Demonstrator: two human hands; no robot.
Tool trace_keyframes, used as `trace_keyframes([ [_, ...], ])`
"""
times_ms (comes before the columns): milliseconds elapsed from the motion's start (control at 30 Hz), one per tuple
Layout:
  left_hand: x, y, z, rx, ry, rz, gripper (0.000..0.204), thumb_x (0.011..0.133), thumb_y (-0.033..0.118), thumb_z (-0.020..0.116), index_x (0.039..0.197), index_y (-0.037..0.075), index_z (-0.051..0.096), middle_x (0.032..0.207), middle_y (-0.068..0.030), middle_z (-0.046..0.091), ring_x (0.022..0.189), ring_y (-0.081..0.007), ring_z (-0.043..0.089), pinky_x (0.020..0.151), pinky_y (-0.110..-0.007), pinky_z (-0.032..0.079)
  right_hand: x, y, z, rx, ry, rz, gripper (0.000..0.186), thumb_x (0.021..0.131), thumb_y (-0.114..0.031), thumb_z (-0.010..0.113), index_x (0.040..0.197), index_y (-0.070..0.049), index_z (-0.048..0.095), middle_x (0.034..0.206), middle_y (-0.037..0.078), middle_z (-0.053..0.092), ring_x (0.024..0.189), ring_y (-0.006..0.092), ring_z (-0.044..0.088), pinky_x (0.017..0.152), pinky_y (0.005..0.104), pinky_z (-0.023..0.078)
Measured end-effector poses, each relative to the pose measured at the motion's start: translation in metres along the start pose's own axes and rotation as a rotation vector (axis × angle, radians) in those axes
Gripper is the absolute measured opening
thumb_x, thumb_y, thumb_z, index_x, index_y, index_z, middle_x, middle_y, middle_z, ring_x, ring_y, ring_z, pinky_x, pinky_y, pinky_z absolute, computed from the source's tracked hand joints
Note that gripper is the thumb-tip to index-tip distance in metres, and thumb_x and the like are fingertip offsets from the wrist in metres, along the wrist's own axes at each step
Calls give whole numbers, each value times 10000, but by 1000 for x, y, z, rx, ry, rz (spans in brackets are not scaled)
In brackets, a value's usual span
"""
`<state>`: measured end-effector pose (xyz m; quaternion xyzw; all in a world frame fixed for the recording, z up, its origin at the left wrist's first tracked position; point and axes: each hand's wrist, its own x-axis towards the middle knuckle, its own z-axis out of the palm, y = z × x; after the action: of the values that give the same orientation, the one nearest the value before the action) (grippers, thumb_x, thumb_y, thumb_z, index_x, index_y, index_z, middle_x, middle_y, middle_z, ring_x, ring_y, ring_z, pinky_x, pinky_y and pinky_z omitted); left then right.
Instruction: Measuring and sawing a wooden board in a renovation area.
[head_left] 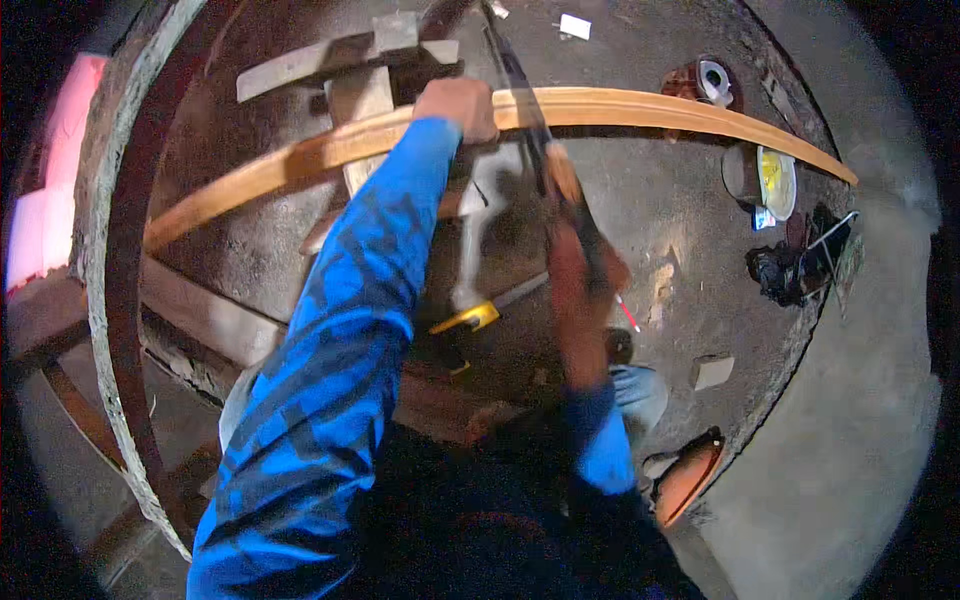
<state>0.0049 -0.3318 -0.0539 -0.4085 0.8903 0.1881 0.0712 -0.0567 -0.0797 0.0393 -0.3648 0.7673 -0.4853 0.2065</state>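
Two bare hands: one left hand (455, 105) upper centre, one right hand (588, 265) centre. One handsaw (516, 80), one long wooden strip (640, 108), upper half. One yellow-handled tool (475, 318), centre. One white tub (791, 185), right. One white card (575, 27), top.

plank (620, 107): smooth wood | saw blade (527, 98): metal | sleeve (350, 285): cloth | ground (640, 205): matt, rough

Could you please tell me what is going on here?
A person's left hand grips a long wooden plank, while the right hand holds a handsaw whose dark blade crosses the plank just right of the left hand. Motion blur hides any cut. A yellow-handled tool lies nearer the person.
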Motion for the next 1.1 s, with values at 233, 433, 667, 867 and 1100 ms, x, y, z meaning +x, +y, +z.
trace_keyframes([
  [233, 5, -17, 9, 11, -64, 16, 418, 640, 352, 735, 927, 50, 701, 956, -212, 679, 905, -367, 663, 814, -447, 534, -40, 0, -24, -108, -47, -10, 320, 915, -329, 579, 997, -38, 683, 835, 122, 675, 684, 241, 641, 626, 353, 500],
  [433, -1, -3, -6, -49, -74, 8, 414, 637, 312, 711, 949, 39, 703, 984, -215, 677, 917, -363, 664, 821, -431, 537, -104, -2, -80, -423, -129, 193, 295, 895, -306, 612, 1005, -43, 687, 831, 142, 681, 694, 266, 654, 594, 363, 491],
  [667, 4, 2, -6, -58, -82, 62, 409, 647, 347, 717, 919, 42, 699, 927, -204, 685, 861, -370, 668, 802, -436, 539, 42, 5, 29, 134, -33, 86, 299, 899, -324, 633, 898, -27, 663, 708, 72, 622, 639, 152, 565, 559, 331, 449],
  [867, -5, -7, 0, -89, -126, 27, 418, 622, 332, 728, 896, 17, 713, 947, -232, 675, 873, -378, 667, 794, -443, 534, -141, -22, -94, -91, 84, 294, 225, 824, -277, 697, 884, -61, 716, 649, 120, 637, 538, 199, 607, 487, 329, 440],
  [1100, 1, 4, -1, -19, -22, 37, 459, 631, 337, 713, 982, 42, 699, 969, -219, 677, 905, -383, 661, 833, -448, 528, 37, 15, 22, -77, -91, -57, 289, 930, -278, 600, 949, 6, 648, 724, 19, 609, 650, 114, 549, 619, 244, 456],
])
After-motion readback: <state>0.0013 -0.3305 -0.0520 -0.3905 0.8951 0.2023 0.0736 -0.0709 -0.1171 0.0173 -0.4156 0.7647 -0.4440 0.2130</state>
